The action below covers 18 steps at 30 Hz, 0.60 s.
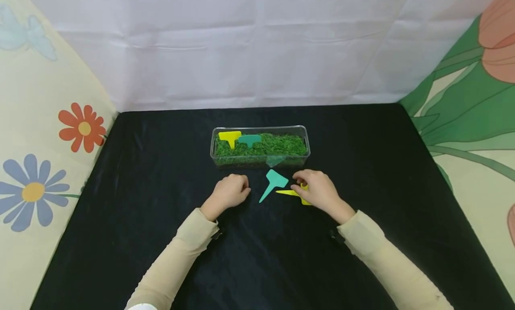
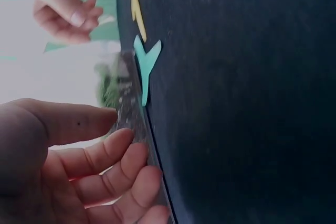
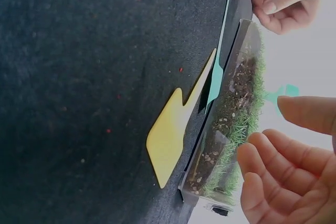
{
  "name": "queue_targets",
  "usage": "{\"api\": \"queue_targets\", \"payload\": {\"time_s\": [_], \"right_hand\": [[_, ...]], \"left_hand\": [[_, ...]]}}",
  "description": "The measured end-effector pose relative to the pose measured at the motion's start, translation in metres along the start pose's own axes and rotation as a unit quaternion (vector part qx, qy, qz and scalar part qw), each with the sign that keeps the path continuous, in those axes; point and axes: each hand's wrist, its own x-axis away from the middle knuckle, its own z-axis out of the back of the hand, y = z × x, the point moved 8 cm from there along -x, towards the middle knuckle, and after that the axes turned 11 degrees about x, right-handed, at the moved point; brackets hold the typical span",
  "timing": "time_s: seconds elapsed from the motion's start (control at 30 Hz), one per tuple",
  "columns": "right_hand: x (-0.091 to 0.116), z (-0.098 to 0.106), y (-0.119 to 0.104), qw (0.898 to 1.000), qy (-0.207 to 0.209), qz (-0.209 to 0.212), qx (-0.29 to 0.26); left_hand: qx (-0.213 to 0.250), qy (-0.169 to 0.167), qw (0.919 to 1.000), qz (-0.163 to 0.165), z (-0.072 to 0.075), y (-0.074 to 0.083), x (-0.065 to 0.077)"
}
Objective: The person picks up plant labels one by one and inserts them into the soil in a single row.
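Note:
On the black cloth lie two T-shaped plant labels, one mint green (image 1: 276, 179) (image 2: 146, 66) and one yellow (image 1: 305, 201) (image 3: 167, 135). My right hand (image 1: 319, 191) (image 3: 286, 177) is over the yellow label and partly covers it in the head view; its fingers are loosely bent with nothing between them. Left of the green label is my left hand (image 1: 230, 192) (image 2: 100, 177), also loosely curled and holding nothing. Behind both hands stands a clear box (image 1: 214, 142) of soil and grass (image 1: 283, 144). A yellow label (image 1: 230, 136) and a teal label (image 1: 249, 140) stand upright in the grass.
The black cloth (image 1: 257, 265) covers the table. A white sheet (image 1: 257, 55) hangs behind it. Flower-patterned panels (image 1: 34, 122) (image 1: 474, 135) flank it left and right.

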Motion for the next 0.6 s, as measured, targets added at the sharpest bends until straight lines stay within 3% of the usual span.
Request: {"api": "queue_targets", "payload": {"time_s": [0.33,0.6], "right_hand": [[0.000,0.000,0.001,1.000,-0.009,-0.005,0.003],[0.001,0.001,0.002,1.000,-0.005,-0.003,-0.002]], "left_hand": [[-0.088,-0.070,0.9937,0.008,-0.028,0.018,-0.015],[-0.130,-0.084,0.9878,0.016,-0.040,0.020,-0.023]]}}
